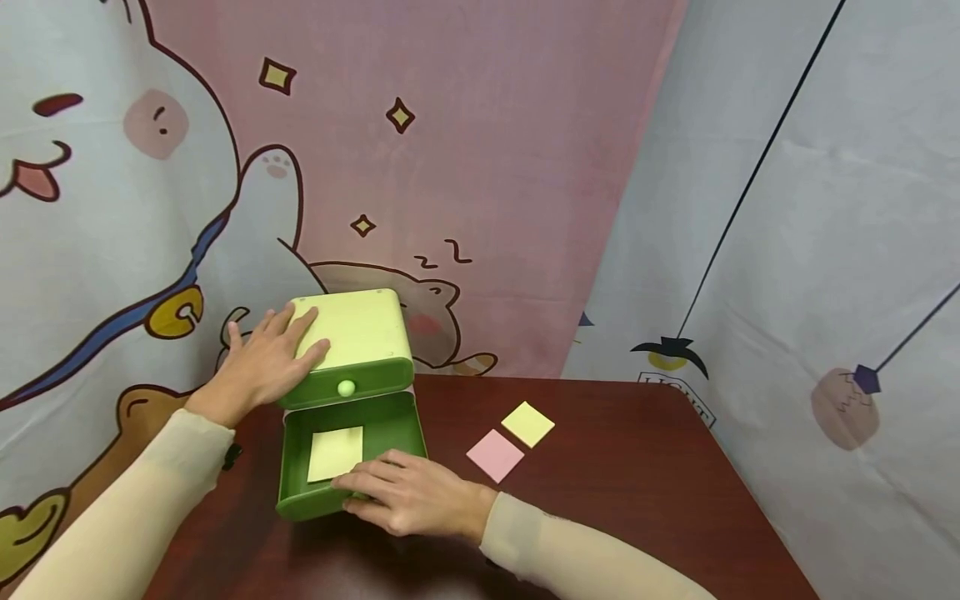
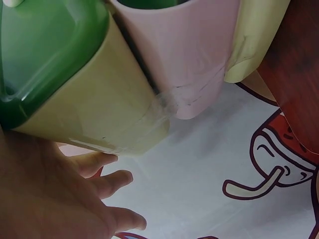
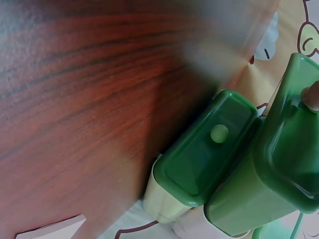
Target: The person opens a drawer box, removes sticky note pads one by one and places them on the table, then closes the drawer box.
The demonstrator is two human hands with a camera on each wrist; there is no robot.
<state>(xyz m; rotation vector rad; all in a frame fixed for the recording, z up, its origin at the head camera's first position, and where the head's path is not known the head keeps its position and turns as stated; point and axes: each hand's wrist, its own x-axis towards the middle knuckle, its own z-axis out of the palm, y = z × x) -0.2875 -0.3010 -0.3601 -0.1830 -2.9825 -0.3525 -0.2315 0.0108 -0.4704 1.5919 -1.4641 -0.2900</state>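
A small stacked drawer unit stands at the left of the table, with a pale yellow top point(image 1: 360, 325) and green drawer fronts. My left hand point(image 1: 262, 362) rests on the top's left edge, fingers spread. Below the shut top drawer point(image 1: 307, 390), the middle green drawer point(image 1: 390, 421) is pulled out. Inside it lies a yellow sticky-note pad point(image 1: 335, 454). My right hand point(image 1: 416, 496) is at this drawer's front, fingers curled at the knob, which is mostly hidden. A fingertip point(image 3: 311, 97) shows against the front in the right wrist view.
A yellow note pad point(image 1: 528, 424) and a pink note pad point(image 1: 495, 456) lie on the dark red-brown table point(image 1: 600, 500), right of the drawers. In the right wrist view a lower drawer point(image 3: 199, 154) is shut. A cartoon-printed cloth point(image 1: 487, 167) hangs behind.
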